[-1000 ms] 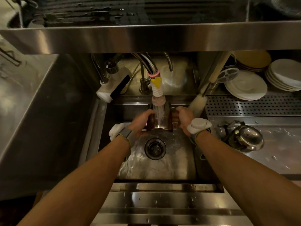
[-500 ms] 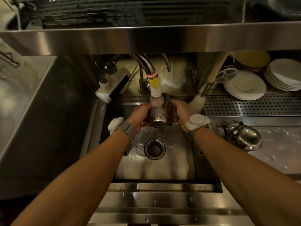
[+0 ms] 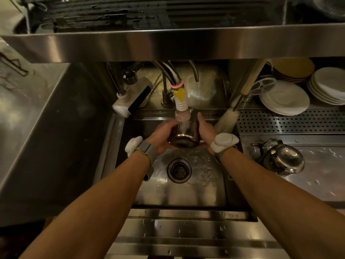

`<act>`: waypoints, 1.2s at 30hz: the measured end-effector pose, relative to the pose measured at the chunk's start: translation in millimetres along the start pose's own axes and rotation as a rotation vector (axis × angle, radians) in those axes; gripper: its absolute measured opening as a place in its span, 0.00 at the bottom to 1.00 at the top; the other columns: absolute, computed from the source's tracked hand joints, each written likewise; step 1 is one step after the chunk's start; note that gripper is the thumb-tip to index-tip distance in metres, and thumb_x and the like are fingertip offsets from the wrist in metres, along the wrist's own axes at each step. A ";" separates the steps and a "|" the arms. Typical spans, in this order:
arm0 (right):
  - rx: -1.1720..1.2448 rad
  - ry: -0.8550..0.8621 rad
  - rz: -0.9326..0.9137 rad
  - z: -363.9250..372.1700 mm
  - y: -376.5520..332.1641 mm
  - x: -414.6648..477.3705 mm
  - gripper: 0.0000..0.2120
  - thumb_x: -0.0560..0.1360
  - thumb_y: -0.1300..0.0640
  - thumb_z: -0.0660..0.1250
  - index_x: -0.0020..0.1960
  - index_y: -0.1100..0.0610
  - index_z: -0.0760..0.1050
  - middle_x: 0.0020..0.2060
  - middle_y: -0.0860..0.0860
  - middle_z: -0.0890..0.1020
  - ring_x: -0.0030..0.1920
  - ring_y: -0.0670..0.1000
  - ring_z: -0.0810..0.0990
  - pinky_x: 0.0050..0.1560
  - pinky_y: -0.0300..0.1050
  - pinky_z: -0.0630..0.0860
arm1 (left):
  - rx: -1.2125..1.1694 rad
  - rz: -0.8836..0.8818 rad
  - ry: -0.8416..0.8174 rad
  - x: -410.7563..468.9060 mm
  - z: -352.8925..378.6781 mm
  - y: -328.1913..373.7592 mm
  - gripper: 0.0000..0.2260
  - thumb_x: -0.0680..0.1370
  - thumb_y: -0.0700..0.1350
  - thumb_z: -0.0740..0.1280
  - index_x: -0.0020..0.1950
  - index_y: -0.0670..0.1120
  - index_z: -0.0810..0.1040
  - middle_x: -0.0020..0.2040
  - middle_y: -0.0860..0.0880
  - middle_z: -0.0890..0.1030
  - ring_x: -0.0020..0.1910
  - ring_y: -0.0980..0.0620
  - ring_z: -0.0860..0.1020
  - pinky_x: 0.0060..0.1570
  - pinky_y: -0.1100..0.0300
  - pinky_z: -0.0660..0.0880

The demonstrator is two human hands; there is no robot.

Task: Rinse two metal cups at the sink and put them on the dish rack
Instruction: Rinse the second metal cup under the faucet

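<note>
A metal cup (image 3: 186,136) lies tipped on its side over the sink (image 3: 186,195), its base turned toward me. Water from the faucet head (image 3: 182,111) falls onto its upper wall. My left hand (image 3: 162,136) grips the cup's left side, and my right hand (image 3: 205,128) grips its right side. The cup's mouth faces away and is hidden. A second shiny metal vessel (image 3: 285,161) with a handle lies on the wet counter to the right of the sink. The dark dish rack (image 3: 121,14) sits on the steel shelf overhead.
A bottle brush (image 3: 226,119) leans at the sink's back right corner. Stacks of white plates (image 3: 283,99) stand behind a perforated drain panel (image 3: 291,121). A white soap dispenser (image 3: 130,100) sits at the back left. The drain (image 3: 179,170) is below the cup.
Both hands have tilted the cup further, so its base now faces me, and raised it closer to the faucet head. Water keeps running.
</note>
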State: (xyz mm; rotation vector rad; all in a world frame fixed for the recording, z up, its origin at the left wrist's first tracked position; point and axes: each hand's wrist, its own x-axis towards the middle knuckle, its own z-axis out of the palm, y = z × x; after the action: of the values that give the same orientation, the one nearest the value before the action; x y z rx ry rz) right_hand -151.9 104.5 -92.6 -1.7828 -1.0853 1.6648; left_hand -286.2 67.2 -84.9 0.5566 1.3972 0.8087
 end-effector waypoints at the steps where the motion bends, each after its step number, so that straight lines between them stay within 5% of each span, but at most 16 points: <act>1: -0.034 0.012 0.021 0.6 0.9 0.8 0.33 0.79 0.36 0.48 0.68 0.61 0.71 0.66 0.58 0.75 0.65 0.59 0.74 0.68 0.51 0.68 | 0.035 0.029 0.041 0.1 -0.6 0.7 0.12 0.77 0.51 0.63 0.57 0.49 0.77 0.51 0.46 0.80 0.51 0.45 0.80 0.50 0.44 0.78; 4: -0.045 -0.009 0.020 2.8 4.1 2.0 0.28 0.81 0.41 0.50 0.69 0.60 0.70 0.66 0.58 0.74 0.64 0.60 0.75 0.63 0.51 0.72 | 0.086 0.018 0.107 0.0 -1.0 -2.3 0.19 0.71 0.53 0.70 0.60 0.49 0.76 0.50 0.48 0.80 0.49 0.49 0.79 0.45 0.48 0.78; 8: -0.017 -0.058 0.000 2.6 8.8 -2.6 0.22 0.80 0.44 0.57 0.64 0.59 0.72 0.58 0.58 0.79 0.52 0.58 0.79 0.42 0.44 0.75 | 0.100 -0.047 0.122 0.8 -6.5 -10.1 0.30 0.63 0.57 0.73 0.62 0.48 0.75 0.53 0.46 0.80 0.52 0.45 0.79 0.46 0.45 0.78; 12: -0.021 -0.114 0.016 3.5 9.4 -6.9 0.19 0.78 0.48 0.61 0.60 0.61 0.73 0.50 0.57 0.79 0.43 0.53 0.79 0.31 0.43 0.77 | 0.050 -0.066 0.122 -0.1 -9.2 -11.1 0.07 0.71 0.46 0.67 0.46 0.45 0.77 0.42 0.45 0.76 0.44 0.45 0.76 0.42 0.55 0.73; 19: -0.036 -0.093 -0.050 2.8 -2.4 -18.1 0.15 0.80 0.58 0.57 0.62 0.64 0.74 0.57 0.62 0.78 0.51 0.60 0.79 0.45 0.48 0.74 | 0.062 -0.066 0.249 1.5 -6.9 -4.0 0.23 0.73 0.61 0.66 0.59 0.47 0.72 0.54 0.45 0.79 0.49 0.41 0.81 0.42 0.39 0.80; 22: 0.016 -0.080 -0.052 1.6 -2.5 -22.7 0.12 0.80 0.52 0.58 0.60 0.57 0.72 0.47 0.54 0.77 0.41 0.51 0.77 0.40 0.48 0.77 | 0.102 -0.024 0.292 -1.2 -4.7 -1.1 0.20 0.75 0.64 0.61 0.56 0.50 0.74 0.54 0.47 0.78 0.51 0.41 0.81 0.38 0.44 0.81; 27: -0.060 -0.069 -0.053 -4.5 -1.6 -18.5 0.15 0.81 0.48 0.55 0.56 0.56 0.75 0.54 0.56 0.79 0.44 0.54 0.78 0.48 0.58 0.79 | 0.023 -0.059 0.244 -5.3 -5.1 -1.6 0.16 0.78 0.59 0.60 0.44 0.48 0.78 0.47 0.44 0.81 0.43 0.44 0.81 0.36 0.47 0.82; 31: -0.008 -0.054 0.013 -7.1 -5.2 -22.6 0.16 0.80 0.47 0.57 0.39 0.52 0.75 0.48 0.58 0.81 0.45 0.59 0.80 0.52 0.62 0.78 | -0.026 -0.104 0.170 -7.6 -6.4 -6.3 0.17 0.78 0.58 0.61 0.49 0.45 0.78 0.47 0.41 0.81 0.41 0.43 0.81 0.29 0.52 0.81; 36: -0.017 -0.121 0.093 -2.7 -2.1 -27.8 0.17 0.80 0.46 0.58 0.40 0.55 0.75 0.41 0.58 0.80 0.43 0.65 0.81 0.50 0.66 0.79 | 0.041 -0.120 0.171 -11.4 -15.7 -8.6 0.18 0.78 0.58 0.61 0.53 0.44 0.77 0.47 0.42 0.81 0.35 0.43 0.83 0.34 0.50 0.82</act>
State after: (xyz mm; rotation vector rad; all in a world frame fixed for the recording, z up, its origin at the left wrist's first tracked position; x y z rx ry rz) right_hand -148.4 84.0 -73.8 -1.7876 -1.0850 1.8457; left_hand -300.0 51.2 -86.0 0.4381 1.5916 0.7451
